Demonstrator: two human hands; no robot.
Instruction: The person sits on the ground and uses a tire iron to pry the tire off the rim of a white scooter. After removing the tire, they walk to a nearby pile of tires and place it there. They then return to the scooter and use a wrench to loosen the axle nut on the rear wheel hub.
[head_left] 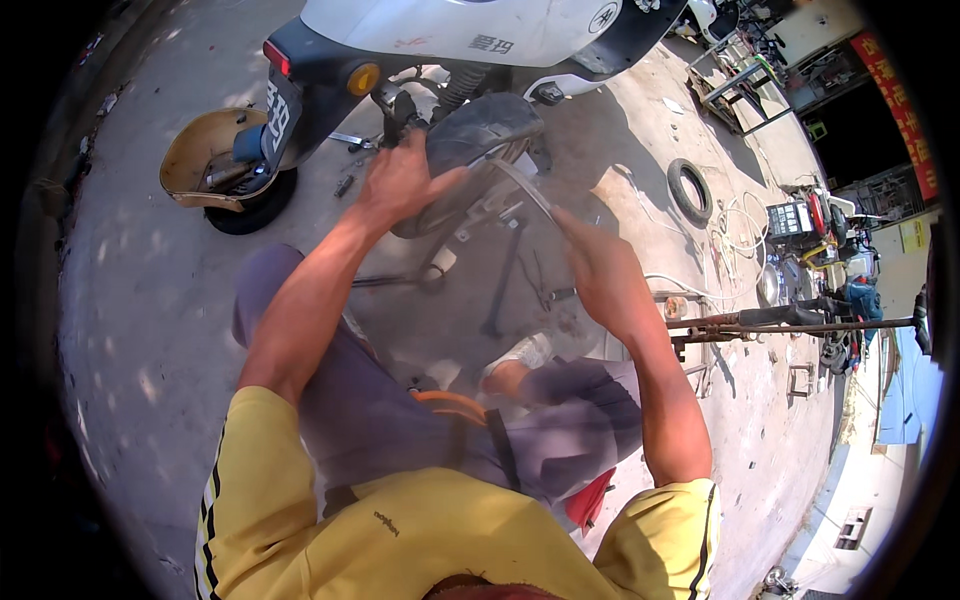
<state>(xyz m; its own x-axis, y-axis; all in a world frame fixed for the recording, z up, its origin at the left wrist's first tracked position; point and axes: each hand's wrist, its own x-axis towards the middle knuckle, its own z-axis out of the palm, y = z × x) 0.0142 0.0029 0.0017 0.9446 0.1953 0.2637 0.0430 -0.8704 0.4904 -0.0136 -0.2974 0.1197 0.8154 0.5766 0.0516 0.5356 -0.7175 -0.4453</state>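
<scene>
Gripping a pale curved strip point(524, 186) in the right hand point(597, 265), at the edge of a black tyre point(490, 122) under a white scooter point(430, 35), with the left hand point(397, 188) at a dark part point(402, 112) beside that tyre, thumb spread, grip too hidden to tell.

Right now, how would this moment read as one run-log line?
left hand: at black part beside scooter tyre; right hand: on curved grey strip; white scooter: ahead; loose tyre: right

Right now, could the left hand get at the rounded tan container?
Probably yes: the left hand is nearby and the near side of the container looks free, though the white-bodied scooter overlaps its right edge.
</scene>
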